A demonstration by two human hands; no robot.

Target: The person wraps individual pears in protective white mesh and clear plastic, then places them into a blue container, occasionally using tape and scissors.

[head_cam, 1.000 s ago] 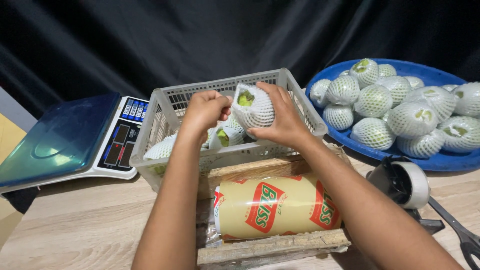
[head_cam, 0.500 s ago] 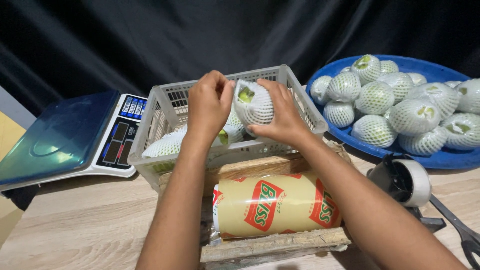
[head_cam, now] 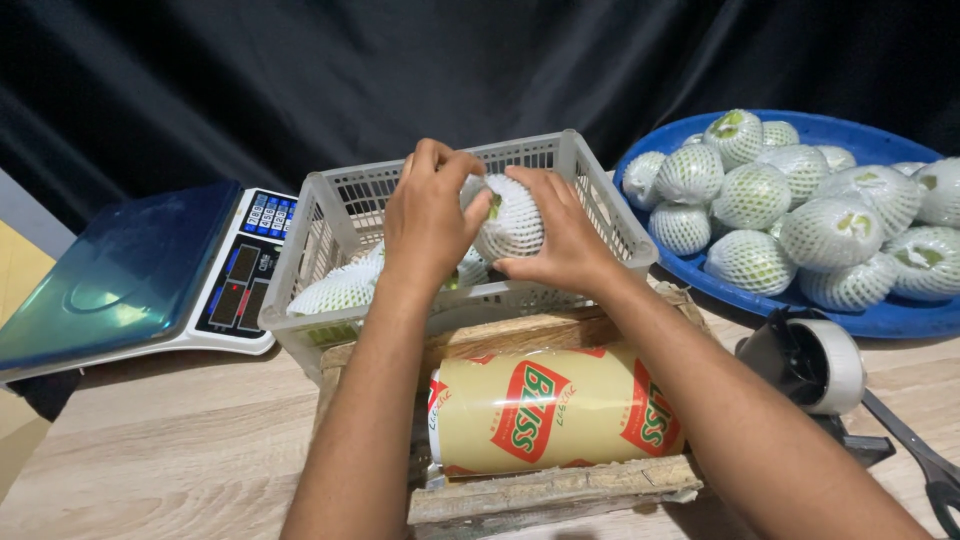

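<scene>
Head view: a round green fruit in a white foam net sleeve sits between both hands, just above the inside of a pale grey plastic crate. It is close to ball-shaped, so no clear long axis shows; the open end of the sleeve, where green skin peeks out, faces left toward the left hand.

The left hand comes in from below, its forearm running straight up the frame, knuckles upward and fingers curled over the fruit's left side. The right hand cups the right and lower side, thumb across the bottom and fingers spread up the sleeve. Each grip is closed around the fruit, so the two hands share it.

Under the hands, more netted fruits lie in the crate. The crate rests on a rough wooden block on the pale wood bench; a yellow roll of wrap with red and green print lies in front, between the forearms. A digital scale stands left of the crate. To the right, a blue tray holds a heap of netted fruits, and a tape dispenser sits near its front edge.
</scene>
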